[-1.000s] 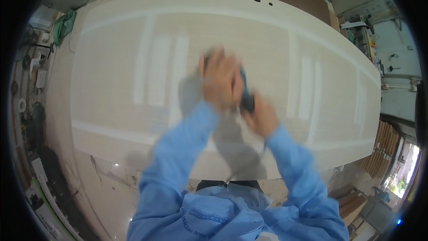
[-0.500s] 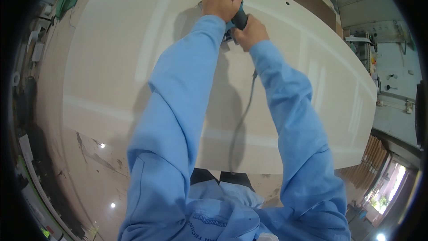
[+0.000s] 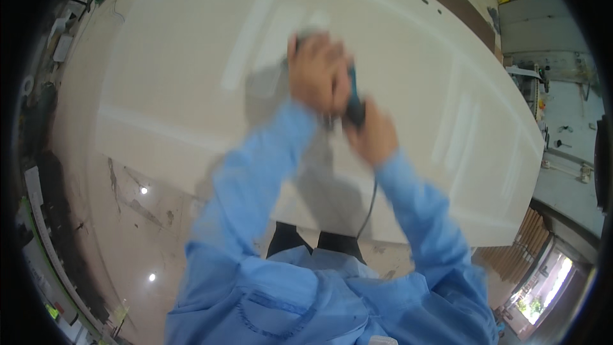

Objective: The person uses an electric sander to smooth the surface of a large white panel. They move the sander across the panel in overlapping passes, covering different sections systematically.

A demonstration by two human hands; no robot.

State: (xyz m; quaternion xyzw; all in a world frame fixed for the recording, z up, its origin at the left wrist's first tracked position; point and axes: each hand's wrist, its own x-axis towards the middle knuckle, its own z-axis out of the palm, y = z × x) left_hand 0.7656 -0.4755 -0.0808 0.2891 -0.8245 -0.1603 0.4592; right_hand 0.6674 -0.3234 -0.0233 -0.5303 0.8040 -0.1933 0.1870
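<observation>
A teal and black corded power tool (image 3: 355,107) rests on a large pale board (image 3: 408,76). Over its front part my left hand (image 3: 315,73) is wrapped, hiding most of the body and the base. My right hand (image 3: 375,135) grips the dark rear handle, to the right of and nearer than the left. Both hands are smeared by motion. The grey power cord (image 3: 369,207) trails from beside my right wrist over the board's near edge. Beneath the tool, the surface is hidden, so its exact kind cannot be made out.
Two small dark holes (image 3: 431,6) show near the board's far edge, beside a brown strip (image 3: 460,0). Shelves with clutter (image 3: 60,32) line the left. A pale cabinet (image 3: 571,115) stands at right, with stacked brown slats (image 3: 527,236) nearer me.
Both hands have drawn the power tool back across the board toward me, and my elbows are more bent. The view has shifted slightly.
</observation>
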